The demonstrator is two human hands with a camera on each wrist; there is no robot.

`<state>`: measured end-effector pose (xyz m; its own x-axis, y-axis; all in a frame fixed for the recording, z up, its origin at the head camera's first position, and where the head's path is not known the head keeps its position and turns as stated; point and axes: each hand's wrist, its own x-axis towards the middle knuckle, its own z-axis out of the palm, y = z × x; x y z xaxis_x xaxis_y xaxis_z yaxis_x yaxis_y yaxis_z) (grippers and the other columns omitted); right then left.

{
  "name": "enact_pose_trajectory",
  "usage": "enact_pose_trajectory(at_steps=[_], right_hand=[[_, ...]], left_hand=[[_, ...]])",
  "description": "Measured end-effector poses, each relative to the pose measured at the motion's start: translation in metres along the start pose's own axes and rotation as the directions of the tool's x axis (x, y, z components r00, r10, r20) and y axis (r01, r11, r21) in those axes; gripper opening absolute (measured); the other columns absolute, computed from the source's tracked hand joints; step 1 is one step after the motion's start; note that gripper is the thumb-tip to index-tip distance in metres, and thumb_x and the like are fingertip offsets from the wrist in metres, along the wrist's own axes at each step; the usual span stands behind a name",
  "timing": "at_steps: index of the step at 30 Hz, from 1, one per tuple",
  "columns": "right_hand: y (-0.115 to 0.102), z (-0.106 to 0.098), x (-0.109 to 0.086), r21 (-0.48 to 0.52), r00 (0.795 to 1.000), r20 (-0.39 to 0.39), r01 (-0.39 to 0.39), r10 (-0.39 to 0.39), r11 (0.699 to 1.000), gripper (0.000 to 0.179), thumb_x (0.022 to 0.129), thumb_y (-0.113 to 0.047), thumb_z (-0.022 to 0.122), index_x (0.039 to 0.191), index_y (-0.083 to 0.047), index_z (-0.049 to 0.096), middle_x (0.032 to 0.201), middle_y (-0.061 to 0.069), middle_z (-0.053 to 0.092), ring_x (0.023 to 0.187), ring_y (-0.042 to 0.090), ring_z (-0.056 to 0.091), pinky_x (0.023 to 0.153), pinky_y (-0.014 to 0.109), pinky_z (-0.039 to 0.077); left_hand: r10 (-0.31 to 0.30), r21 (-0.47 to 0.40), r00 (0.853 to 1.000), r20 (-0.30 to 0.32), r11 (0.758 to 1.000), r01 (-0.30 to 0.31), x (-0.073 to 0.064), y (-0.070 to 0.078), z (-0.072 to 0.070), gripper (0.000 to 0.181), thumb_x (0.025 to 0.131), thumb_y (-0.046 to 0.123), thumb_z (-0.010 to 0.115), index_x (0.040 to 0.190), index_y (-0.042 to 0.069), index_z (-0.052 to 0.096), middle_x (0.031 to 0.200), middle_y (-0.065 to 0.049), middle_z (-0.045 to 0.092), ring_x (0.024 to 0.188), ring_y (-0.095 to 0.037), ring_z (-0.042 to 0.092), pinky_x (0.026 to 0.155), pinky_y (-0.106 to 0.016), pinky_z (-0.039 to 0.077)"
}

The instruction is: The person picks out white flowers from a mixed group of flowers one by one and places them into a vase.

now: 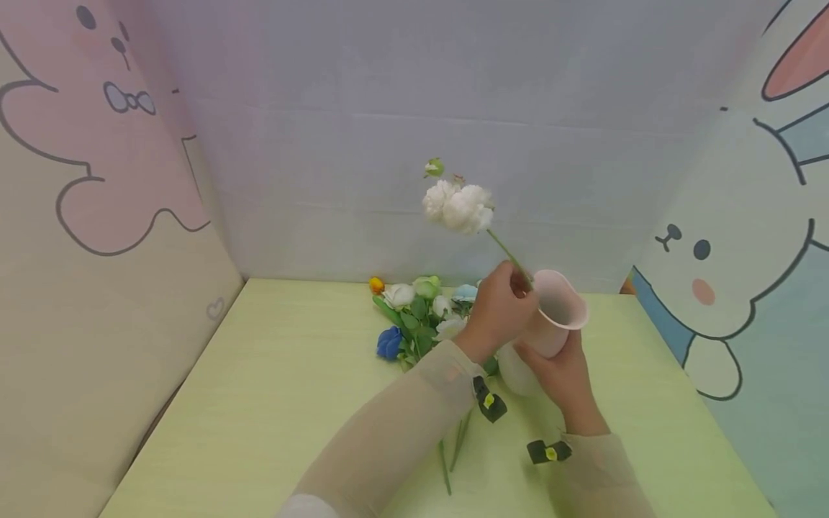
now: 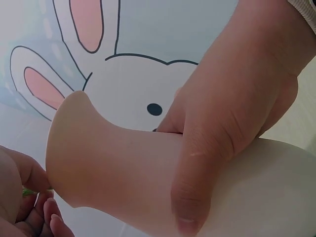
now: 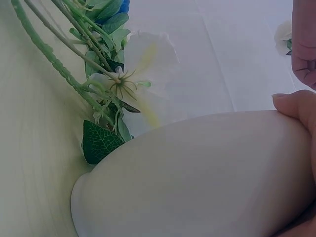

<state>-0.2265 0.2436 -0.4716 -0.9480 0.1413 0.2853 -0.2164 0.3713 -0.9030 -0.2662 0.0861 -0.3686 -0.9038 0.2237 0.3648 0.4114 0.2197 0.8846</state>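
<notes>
My left hand [image 1: 499,309] pinches the green stem [image 1: 508,252] of a white flower [image 1: 461,206], whose blooms rise to the upper left with a green bud above. The stem runs down to the left side of the vase's flared rim; its lower end is hidden. My right hand [image 1: 562,370] grips the pale vase [image 1: 547,338] round its neck, thumb across the front in the left wrist view. The vase leans with its mouth to the upper right, and its base [image 3: 79,207] is low by the tabletop in the right wrist view.
Several cut flowers lie on the pale yellow-green table [image 1: 311,374] left of the vase, among them a blue bloom [image 1: 390,343], a white one [image 1: 398,295] and an orange bud [image 1: 376,285]. Their stems [image 1: 445,464] point toward me. Printed screens [image 1: 414,144] surround the table.
</notes>
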Motion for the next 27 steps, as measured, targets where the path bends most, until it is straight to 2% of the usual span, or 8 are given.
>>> enact_pose_trajectory(at_steps=[8, 12, 16, 21, 24, 27], right_hand=[[0.0, -0.002, 0.0, 0.018, 0.999, 0.014, 0.049, -0.049, 0.999, 0.098, 0.088, -0.015, 0.083, 0.16, -0.03, 0.02, 0.148, -0.001, 0.043, 0.127, 0.015, 0.045, 0.098, 0.032, 0.045], [0.002, -0.002, 0.0, 0.012, 0.998, 0.017, 0.058, -0.058, 0.998, 0.097, 0.088, -0.016, 0.083, 0.161, -0.03, 0.019, 0.148, -0.001, 0.043, 0.127, 0.015, 0.045, 0.098, 0.031, 0.045], [0.005, -0.002, 0.001, -0.01, 0.998, 0.012, 0.058, -0.058, 0.998, 0.098, 0.088, -0.016, 0.083, 0.161, -0.028, 0.018, 0.149, 0.002, 0.043, 0.127, 0.016, 0.045, 0.097, 0.03, 0.044], [0.005, -0.003, 0.001, -0.018, 0.999, 0.01, 0.05, -0.05, 0.999, 0.097, 0.089, -0.016, 0.082, 0.161, -0.025, 0.018, 0.147, 0.006, 0.044, 0.125, 0.018, 0.046, 0.096, 0.035, 0.045], [0.004, -0.002, 0.001, -0.02, 0.999, 0.012, 0.04, -0.04, 0.999, 0.096, 0.089, -0.017, 0.082, 0.161, -0.023, 0.019, 0.145, 0.008, 0.045, 0.124, 0.02, 0.047, 0.097, 0.041, 0.045], [0.005, -0.002, 0.001, -0.033, 0.999, 0.01, 0.038, -0.037, 0.999, 0.096, 0.089, -0.019, 0.082, 0.161, -0.022, 0.019, 0.146, 0.011, 0.045, 0.124, 0.024, 0.048, 0.098, 0.046, 0.043]], left_hand=[[0.013, 0.095, 0.999, 0.034, 0.995, -0.016, 0.0, 0.007, 0.006, 0.01, 0.088, 0.01, 0.064, 0.094, 0.015, 0.058, 0.087, 0.003, 0.057, 0.074, -0.014, 0.055, 0.061, -0.026, 0.048], [0.002, 0.124, 0.998, 0.062, 0.992, -0.01, 0.0, 0.01, 0.008, 0.005, 0.09, 0.012, 0.062, 0.092, 0.014, 0.058, 0.087, 0.002, 0.057, 0.075, -0.016, 0.054, 0.062, -0.027, 0.048], [0.032, 0.185, 0.994, 0.104, 0.981, -0.051, 0.0, 0.013, 0.01, 0.011, 0.094, 0.015, 0.059, 0.084, 0.013, 0.056, 0.085, 0.001, 0.055, 0.075, -0.015, 0.05, 0.065, -0.025, 0.044], [0.073, 0.307, 0.988, 0.139, 0.945, -0.113, 0.001, 0.018, 0.011, 0.03, 0.1, 0.021, 0.052, 0.072, 0.012, 0.05, 0.076, -0.001, 0.051, 0.069, -0.015, 0.045, 0.063, -0.026, 0.04], [0.104, 0.398, 0.985, 0.138, 0.905, -0.151, 0.002, 0.02, 0.01, 0.032, 0.104, 0.023, 0.049, 0.074, 0.014, 0.053, 0.078, 0.002, 0.053, 0.071, -0.012, 0.047, 0.065, -0.024, 0.041], [0.135, 0.47, 0.981, 0.139, 0.863, -0.186, 0.002, 0.021, 0.009, 0.026, 0.103, 0.022, 0.051, 0.078, 0.015, 0.056, 0.081, 0.005, 0.053, 0.074, -0.01, 0.049, 0.069, -0.022, 0.042]])
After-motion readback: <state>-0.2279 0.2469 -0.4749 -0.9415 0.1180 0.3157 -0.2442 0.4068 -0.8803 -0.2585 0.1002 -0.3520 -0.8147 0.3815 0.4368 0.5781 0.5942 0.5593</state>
